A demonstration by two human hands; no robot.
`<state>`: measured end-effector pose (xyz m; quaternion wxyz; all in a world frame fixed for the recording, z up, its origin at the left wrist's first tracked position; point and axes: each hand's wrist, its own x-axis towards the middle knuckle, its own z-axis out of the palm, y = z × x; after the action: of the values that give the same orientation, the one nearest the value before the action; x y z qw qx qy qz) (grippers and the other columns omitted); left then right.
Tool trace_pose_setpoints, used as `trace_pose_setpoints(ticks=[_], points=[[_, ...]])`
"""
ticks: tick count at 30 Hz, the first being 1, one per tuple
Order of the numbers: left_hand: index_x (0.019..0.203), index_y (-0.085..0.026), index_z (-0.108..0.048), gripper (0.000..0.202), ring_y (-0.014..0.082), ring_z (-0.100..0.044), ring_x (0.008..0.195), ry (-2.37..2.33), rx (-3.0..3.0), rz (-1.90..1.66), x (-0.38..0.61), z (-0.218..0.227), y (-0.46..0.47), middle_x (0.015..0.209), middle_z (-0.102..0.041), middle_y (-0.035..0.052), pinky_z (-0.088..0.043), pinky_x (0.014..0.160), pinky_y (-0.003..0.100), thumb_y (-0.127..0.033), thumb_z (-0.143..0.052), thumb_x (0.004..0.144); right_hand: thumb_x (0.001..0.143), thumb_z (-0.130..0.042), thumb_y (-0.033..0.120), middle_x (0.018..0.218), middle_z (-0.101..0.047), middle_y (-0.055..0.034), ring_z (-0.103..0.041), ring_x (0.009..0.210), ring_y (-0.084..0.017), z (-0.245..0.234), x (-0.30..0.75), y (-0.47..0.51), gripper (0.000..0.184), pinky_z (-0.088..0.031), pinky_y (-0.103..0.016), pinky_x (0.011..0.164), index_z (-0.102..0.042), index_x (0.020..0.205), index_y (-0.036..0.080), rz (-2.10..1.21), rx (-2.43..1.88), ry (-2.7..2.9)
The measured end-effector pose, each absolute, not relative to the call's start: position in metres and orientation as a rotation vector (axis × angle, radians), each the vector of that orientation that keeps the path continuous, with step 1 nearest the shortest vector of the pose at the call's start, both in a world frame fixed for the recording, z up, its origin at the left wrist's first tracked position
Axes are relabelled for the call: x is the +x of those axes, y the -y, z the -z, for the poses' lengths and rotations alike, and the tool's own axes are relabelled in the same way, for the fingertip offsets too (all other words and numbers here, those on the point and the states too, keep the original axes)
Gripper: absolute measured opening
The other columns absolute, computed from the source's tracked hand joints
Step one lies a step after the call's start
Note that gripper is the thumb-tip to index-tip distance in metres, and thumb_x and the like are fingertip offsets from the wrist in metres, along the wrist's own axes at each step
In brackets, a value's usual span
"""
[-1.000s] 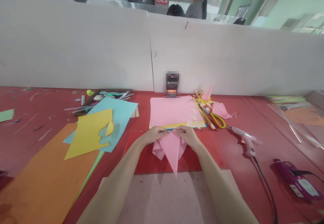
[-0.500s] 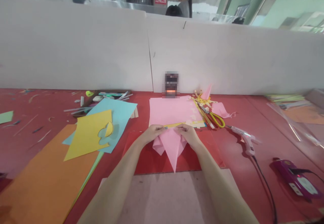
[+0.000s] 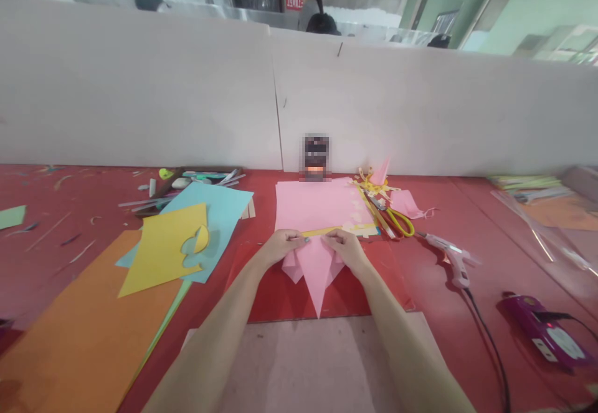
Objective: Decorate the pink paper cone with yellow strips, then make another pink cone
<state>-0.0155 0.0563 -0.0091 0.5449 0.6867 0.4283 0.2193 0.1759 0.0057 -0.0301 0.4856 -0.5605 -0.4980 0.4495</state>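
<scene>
A folded piece of pink paper (image 3: 317, 270) hangs between my two hands, its long point directed toward me and smaller folds spreading at both sides. My left hand (image 3: 283, 245) pinches its upper left edge, and my right hand (image 3: 344, 248) pinches the upper right edge. Underneath lies a red mat (image 3: 275, 301). Just beyond my fingers is a flat pink sheet (image 3: 311, 204) with a scalloped right side. Yellow-handled scissors (image 3: 399, 221) rest to the right of that sheet.
To the right lie a glue gun (image 3: 451, 254) with a cord and a purple device (image 3: 544, 332). Yellow (image 3: 163, 248), blue (image 3: 228, 204) and orange paper (image 3: 88, 313) overlap on the left. A white partition (image 3: 140, 89) runs behind the table; people are beyond it.
The pink paper's lower point has shifted slightly left. Both hands keep their hold in nearly the same place. Beyond the partition, a person has moved left.
</scene>
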Motion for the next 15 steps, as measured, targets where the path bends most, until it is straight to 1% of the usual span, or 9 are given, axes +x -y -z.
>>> trace_pose_setpoints(ticks=[2, 4, 8, 12, 15], points=[[0.067, -0.013, -0.055, 0.033, 0.01, -0.043, 0.058, -0.979, 1.613, -0.494, -0.0149, 0.0085, -0.055, 0.064, -0.048, -0.002, -0.032, 0.053, 0.02, -0.046, -0.06, 0.065, 0.066, -0.06, 0.043, 0.05, -0.051, 0.0035, -0.041, 0.043, -0.008, 0.0294, 0.1752, -0.0048, 0.027, -0.03, -0.02, 0.041, -0.061, 0.071, 0.016, -1.107, -1.394, 1.227], [0.067, -0.013, -0.054, 0.032, 0.0098, -0.043, 0.059, -0.956, 1.624, -0.477, -0.0141, 0.0076, -0.0536, 0.063, -0.047, -0.002, -0.032, 0.053, 0.02, -0.044, -0.061, 0.065, 0.066, -0.06, 0.044, 0.051, -0.051, 0.0029, -0.039, 0.042, -0.008, 0.0277, 0.1745, -0.0042, 0.029, -0.028, -0.02, 0.039, -0.061, 0.071, 0.016, -1.094, -1.428, 1.25], [0.064, -0.014, -0.052, 0.031, 0.0085, -0.038, 0.055, -0.972, 1.687, -0.469, -0.0127, 0.005, -0.0513, 0.059, -0.041, -0.004, -0.029, 0.051, 0.019, -0.043, -0.061, 0.064, 0.063, -0.063, 0.042, 0.062, -0.056, 0.0004, -0.047, 0.055, -0.01, 0.024, 0.1735, -0.0034, 0.027, -0.035, -0.02, 0.046, -0.06, 0.071, 0.016, -1.046, -1.394, 1.34], [0.062, -0.015, -0.05, 0.03, 0.0077, -0.034, 0.052, -1.01, 1.733, -0.439, -0.0114, 0.0025, -0.0497, 0.056, -0.036, -0.0052, -0.025, 0.048, 0.019, -0.043, -0.06, 0.064, 0.059, -0.067, 0.038, 0.062, -0.053, 0.0028, -0.045, 0.054, -0.009, 0.0242, 0.1726, -0.0032, 0.027, -0.036, -0.02, 0.048, -0.059, 0.074, 0.017, -1.117, -1.359, 1.411], [0.062, -0.015, -0.049, 0.031, 0.0078, -0.034, 0.053, -1.014, 1.746, -0.432, -0.0105, 0.0021, -0.0491, 0.057, -0.036, -0.005, -0.024, 0.047, 0.019, -0.043, -0.06, 0.065, 0.059, -0.067, 0.036, 0.064, -0.054, 0.0024, -0.046, 0.057, -0.01, 0.0254, 0.1725, -0.0031, 0.025, -0.036, -0.02, 0.05, -0.058, 0.073, 0.017, -1.101, -1.348, 1.407]])
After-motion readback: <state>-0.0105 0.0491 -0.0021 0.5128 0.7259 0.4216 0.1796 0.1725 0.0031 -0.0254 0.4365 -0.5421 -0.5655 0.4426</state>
